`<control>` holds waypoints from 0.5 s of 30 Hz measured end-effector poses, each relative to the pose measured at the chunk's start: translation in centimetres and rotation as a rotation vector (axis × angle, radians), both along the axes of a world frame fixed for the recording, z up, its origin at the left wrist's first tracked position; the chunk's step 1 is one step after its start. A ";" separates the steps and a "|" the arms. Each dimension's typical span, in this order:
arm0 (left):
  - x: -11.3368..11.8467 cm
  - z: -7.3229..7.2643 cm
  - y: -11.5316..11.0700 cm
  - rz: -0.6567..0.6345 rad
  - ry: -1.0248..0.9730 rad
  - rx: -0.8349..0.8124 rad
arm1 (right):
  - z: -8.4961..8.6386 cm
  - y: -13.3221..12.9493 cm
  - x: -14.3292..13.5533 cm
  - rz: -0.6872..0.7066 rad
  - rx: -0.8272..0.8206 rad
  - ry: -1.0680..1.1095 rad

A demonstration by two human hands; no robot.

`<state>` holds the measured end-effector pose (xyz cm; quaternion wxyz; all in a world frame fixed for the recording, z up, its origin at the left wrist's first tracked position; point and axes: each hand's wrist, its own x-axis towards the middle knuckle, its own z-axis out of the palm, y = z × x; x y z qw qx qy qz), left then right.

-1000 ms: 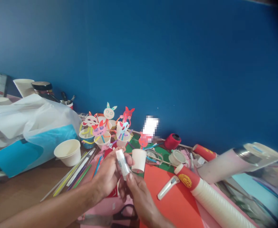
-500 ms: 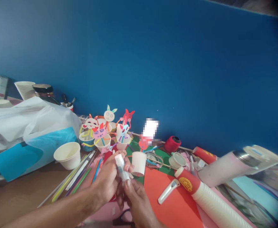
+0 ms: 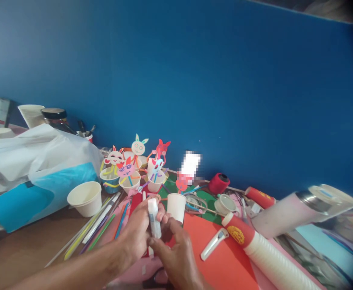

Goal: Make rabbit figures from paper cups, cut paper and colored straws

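My left hand [image 3: 138, 225] is wrapped around a small white glue stick [image 3: 154, 219] with a bluish label, which stands nearly upright with its white end on top. My right hand [image 3: 178, 249] is close beside the lower end of the stick, its thumb and forefinger apart, with a gap between them. Whether the right thumb touches the stick is hard to tell. Just behind the hands stands a white paper cup [image 3: 176, 206] with a red paper face [image 3: 182, 183] above it. Below the hands lie dark-handled scissors [image 3: 159, 277], partly hidden.
Paper cups with animal faces, such as a pink one [image 3: 126, 169], stand behind the hands. Colored pipe cleaners [image 3: 104, 229] and an off-white cup [image 3: 85, 199] lie left. At right are orange paper [image 3: 194, 241], a utility knife [image 3: 215, 243], stacked cups [image 3: 275, 257] and a flask [image 3: 280, 215].
My right hand has loosened from the lower end of the glue stick, its thumb and forefinger spreading apart. The stick has turned more upright in my left hand.
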<state>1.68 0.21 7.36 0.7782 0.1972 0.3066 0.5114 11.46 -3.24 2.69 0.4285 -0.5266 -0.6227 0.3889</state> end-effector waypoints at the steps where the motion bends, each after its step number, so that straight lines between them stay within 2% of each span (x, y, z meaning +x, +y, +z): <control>1: 0.0 0.0 0.0 0.003 0.003 0.020 | -0.1 0.0 0.1 0.015 0.021 -0.010; 5: -0.3 0.0 -0.1 0.031 0.004 0.078 | 0.4 0.3 0.7 0.185 0.077 0.037; 8: -0.5 0.0 -0.1 0.033 0.006 0.074 | 1.1 0.3 0.9 0.297 0.039 0.109; 15: -0.1 -1.2 0.3 0.058 -0.020 0.002 | 1.0 0.2 0.1 0.176 0.011 0.104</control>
